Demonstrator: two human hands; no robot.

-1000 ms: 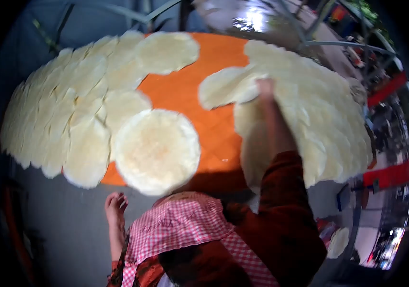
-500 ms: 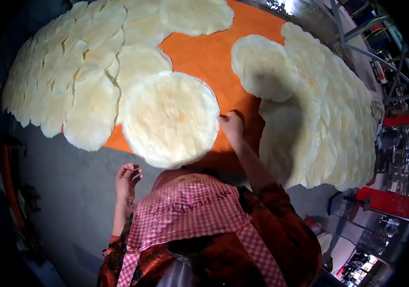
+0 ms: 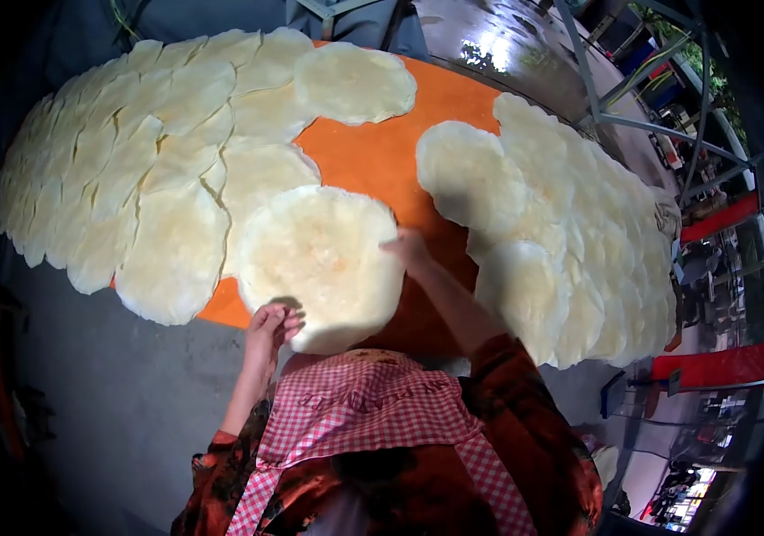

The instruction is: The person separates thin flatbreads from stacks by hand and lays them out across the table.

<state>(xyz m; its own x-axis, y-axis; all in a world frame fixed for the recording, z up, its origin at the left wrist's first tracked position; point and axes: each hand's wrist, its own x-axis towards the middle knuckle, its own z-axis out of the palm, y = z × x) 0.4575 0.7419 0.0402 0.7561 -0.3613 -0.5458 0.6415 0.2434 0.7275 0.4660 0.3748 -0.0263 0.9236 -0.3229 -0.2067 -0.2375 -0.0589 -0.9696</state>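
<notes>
A stack of round, pale flat sheets (image 3: 319,259) lies at the near edge of the orange table surface (image 3: 359,152). My right hand (image 3: 410,251) is at the stack's right edge, fingers pinched on the rim of the top sheet. Over the stack's lower left edge is my left hand (image 3: 276,323), its fingers curled but apart, with nothing seen in them. Overlapping sheets cover the left side (image 3: 172,250) and the right side (image 3: 596,241) of the table. One round sheet (image 3: 469,174) lies at the inner edge of the right-hand group.
Grey floor (image 3: 123,384) shows below the table at the left. Metal bars (image 3: 659,129) stand beyond the table at the upper right, near a wet, shiny patch of ground (image 3: 489,45). A red panel (image 3: 712,364) is at the far right.
My right hand has come back from the right-hand sheets to the stack. My left hand has moved up and right, from beside the table to over the stack's edge. The view has shifted.
</notes>
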